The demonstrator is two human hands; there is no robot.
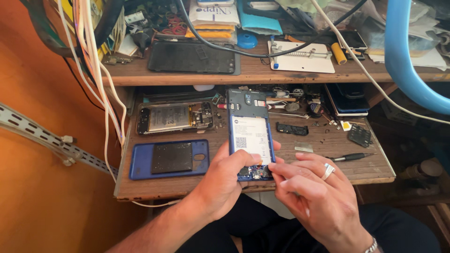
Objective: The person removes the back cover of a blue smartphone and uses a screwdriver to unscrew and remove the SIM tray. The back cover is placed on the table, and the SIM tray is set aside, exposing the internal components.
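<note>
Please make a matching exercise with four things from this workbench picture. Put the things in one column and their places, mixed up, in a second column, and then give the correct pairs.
Things
1. opened blue phone
2. blue back cover
3. screwdriver
4. dark flat panel

Places
A. on the upper shelf
B. held by the left hand and right hand
C. on the tray, right of the hands
D. on the tray, left of the hands

Pairs: 1-B, 2-D, 3-C, 4-A

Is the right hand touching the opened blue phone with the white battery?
Touching: the head view shows the right hand fingertips pressed on the opened blue phone at its bottom edge.
</note>
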